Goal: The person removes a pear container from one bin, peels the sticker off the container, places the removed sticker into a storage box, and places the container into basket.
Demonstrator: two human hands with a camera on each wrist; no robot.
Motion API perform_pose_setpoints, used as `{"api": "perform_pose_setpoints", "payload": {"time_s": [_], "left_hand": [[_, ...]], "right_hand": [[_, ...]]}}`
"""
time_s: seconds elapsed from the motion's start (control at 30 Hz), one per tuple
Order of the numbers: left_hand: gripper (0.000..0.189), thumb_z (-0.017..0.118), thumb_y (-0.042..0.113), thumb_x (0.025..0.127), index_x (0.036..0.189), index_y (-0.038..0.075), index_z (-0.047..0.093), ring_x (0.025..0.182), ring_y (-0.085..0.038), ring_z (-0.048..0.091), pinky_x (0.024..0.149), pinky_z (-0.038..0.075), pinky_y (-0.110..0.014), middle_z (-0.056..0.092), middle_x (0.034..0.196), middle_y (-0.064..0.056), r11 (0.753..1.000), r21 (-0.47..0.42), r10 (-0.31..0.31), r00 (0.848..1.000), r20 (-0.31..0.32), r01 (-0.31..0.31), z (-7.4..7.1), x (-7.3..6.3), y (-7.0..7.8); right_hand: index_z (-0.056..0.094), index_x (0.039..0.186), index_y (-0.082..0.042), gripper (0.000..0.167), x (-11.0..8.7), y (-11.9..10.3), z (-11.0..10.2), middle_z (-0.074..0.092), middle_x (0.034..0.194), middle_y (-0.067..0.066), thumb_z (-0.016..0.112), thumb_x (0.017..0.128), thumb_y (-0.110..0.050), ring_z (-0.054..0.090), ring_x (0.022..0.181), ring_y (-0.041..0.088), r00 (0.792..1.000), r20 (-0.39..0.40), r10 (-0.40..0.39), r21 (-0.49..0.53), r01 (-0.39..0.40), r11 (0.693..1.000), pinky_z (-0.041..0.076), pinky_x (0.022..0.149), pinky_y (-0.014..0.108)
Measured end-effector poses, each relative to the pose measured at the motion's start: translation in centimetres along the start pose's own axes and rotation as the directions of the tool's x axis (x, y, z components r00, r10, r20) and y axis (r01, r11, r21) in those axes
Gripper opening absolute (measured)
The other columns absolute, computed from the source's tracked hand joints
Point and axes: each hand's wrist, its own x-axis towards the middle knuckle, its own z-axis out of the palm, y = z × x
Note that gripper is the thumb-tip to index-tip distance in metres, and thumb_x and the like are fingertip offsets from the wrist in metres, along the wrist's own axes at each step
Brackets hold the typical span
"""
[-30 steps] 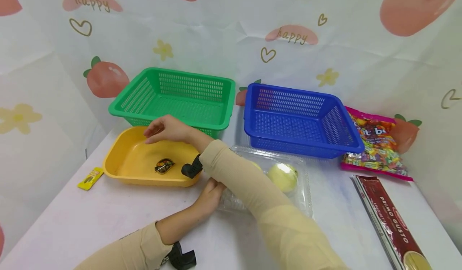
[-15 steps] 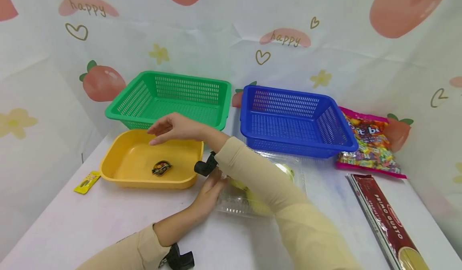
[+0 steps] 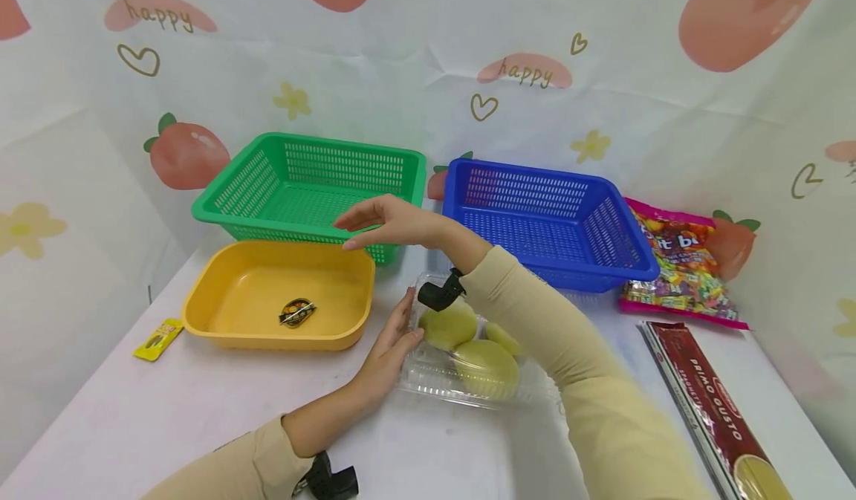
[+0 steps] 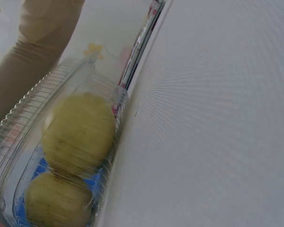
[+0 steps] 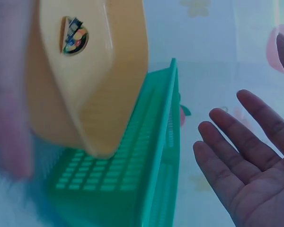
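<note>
My left hand [image 3: 384,355] lies against the left side of a clear plastic clamshell box [image 3: 435,385], its fingers fairly straight along the side and its thumb at the near edge. Inside the box sit yellowish-green round fruits [image 3: 487,370], partly hidden by my right sleeve; the left wrist view also shows the fruits [image 4: 78,135] through the plastic. My right hand [image 3: 401,221] hovers with extended fingers over the gap between the green basket [image 3: 314,240] and the box, holding nothing. Its spread fingers [image 5: 236,163] show plainly in the right wrist view.
A yellow basin [image 3: 234,292] holds a small dark patterned packet [image 3: 296,312]. Left of it lies a yellow sachet [image 3: 158,339]. A blue basket [image 3: 548,225] stands at the back, with a candy bag [image 3: 685,270] and a spaghetti packet [image 3: 712,403] to the right.
My right hand has moved right and slightly up, away from above the yellow basin, uncovering more of the box and its fruits. My left hand stays at the box's left side, its fingers straighter.
</note>
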Motion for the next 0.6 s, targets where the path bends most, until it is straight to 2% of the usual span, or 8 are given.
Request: {"api": "perform_pose_setpoints", "payload": {"time_s": [0.1, 0.33, 0.6], "left_hand": [[0.06, 0.035, 0.009, 0.099, 0.151, 0.01, 0.005, 0.146, -0.028, 0.0, 0.118, 0.006, -0.049, 0.0, 0.159, -0.008, 1.0, -0.009, 0.029, 0.999, 0.016, -0.029, 0.0, 0.1, -0.1], [0.059, 0.034, 0.008, 0.099, 0.151, 0.01, 0.006, 0.145, -0.03, 0.0, 0.117, 0.006, -0.051, -0.001, 0.158, -0.009, 1.0, -0.006, 0.028, 0.999, 0.015, -0.028, 0.0, 0.1, 0.0], [0.06, 0.035, 0.01, 0.099, 0.151, 0.014, 0.006, 0.146, -0.025, 0.0, 0.118, 0.006, -0.048, 0.0, 0.159, -0.004, 1.0, -0.019, 0.003, 1.0, 0.012, -0.003, 0.0, 0.1, 0.3]], "right_hand": [[0.05, 0.132, -0.003, 0.046, -1.3, 0.9, -0.7, 0.051, 0.138, 0.011, 0.061, 0.089, -0.014, 0.045, 0.13, 0.019, 1.0, 0.002, -0.002, 0.004, 0.002, 1.0, 0.04, 0.106, 0.028], [0.048, 0.134, -0.004, 0.047, -4.6, 2.1, -1.5, 0.048, 0.14, 0.009, 0.06, 0.09, -0.014, 0.04, 0.134, 0.021, 0.999, 0.008, 0.031, -0.016, -0.031, 0.999, 0.033, 0.112, 0.039], [0.05, 0.133, -0.005, 0.048, -8.5, 2.4, -1.9, 0.051, 0.137, 0.008, 0.063, 0.088, -0.014, 0.04, 0.134, 0.019, 1.0, -0.005, 0.007, -0.055, -0.007, 0.998, 0.029, 0.115, 0.035]]}}
